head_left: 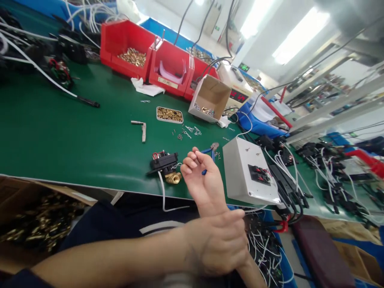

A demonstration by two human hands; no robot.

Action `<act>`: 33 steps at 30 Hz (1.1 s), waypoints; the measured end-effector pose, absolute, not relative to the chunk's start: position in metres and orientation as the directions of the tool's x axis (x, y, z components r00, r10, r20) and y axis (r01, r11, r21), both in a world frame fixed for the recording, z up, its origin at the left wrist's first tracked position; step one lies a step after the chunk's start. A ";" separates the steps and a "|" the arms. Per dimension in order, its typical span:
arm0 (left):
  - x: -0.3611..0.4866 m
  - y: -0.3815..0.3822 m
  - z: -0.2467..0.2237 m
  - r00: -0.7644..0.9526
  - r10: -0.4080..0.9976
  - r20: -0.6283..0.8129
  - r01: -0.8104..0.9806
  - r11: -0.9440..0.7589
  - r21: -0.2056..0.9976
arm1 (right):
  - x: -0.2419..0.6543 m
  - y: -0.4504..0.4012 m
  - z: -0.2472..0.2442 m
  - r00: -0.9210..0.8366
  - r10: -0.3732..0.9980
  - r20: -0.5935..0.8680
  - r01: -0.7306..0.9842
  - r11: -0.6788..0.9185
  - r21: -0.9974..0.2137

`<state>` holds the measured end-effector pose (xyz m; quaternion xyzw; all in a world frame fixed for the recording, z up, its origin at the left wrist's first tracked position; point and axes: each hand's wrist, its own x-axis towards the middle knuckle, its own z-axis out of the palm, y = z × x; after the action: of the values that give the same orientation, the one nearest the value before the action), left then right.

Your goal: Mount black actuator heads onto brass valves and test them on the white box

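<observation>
Near the front edge of the green tabletop [90, 152], a black device [164, 161] with a brass fitting [173, 178] on its near side is sitting just left of the right hand [205, 176], and its white cable [163, 192] is hanging over the edge. The right hand is showing its bare palm, its fingers curling toward the thumb; whether the fingertips are pinching anything small, I cannot tell. The left hand [216, 244] is clasping the right wrist, its fingers lying close together across it. Blue-handled pliers [215, 147] are lying beyond the right hand, partly hidden by it, and a pale grey box [238, 172] with a black terminal [259, 175] is standing to the right. Farther back, wire clips [189, 129] and small pins [179, 137] are lying scattered in front of an open cardboard box [214, 94], while a shallow tray [169, 121] is holding brass pieces. Red bins [125, 71] are standing in a row behind them, the leftmost one holding many small copper-coloured parts.
</observation>
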<state>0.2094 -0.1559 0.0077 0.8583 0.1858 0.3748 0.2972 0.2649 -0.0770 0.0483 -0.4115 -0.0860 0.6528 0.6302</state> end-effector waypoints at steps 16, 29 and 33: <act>0.138 -0.094 0.013 0.287 0.860 0.423 0.808 -0.454 0.375 | 0.304 -0.103 -0.001 0.247 0.957 0.152 0.214 0.099 -0.972; 0.129 -0.106 -0.010 0.111 0.871 0.479 0.359 -0.484 0.798 | 0.293 -0.097 0.024 -0.038 0.971 0.237 0.154 0.240 -0.958; 0.131 -0.110 -0.012 0.090 0.861 0.501 0.381 -0.494 0.781 | 0.289 -0.101 0.028 -0.017 0.969 0.246 0.322 0.238 -0.916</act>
<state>0.1309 -0.1099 -0.0122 0.6995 0.4440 0.5077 0.2361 0.2893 -0.1013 0.0282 -0.5150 -0.6268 0.3402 0.4756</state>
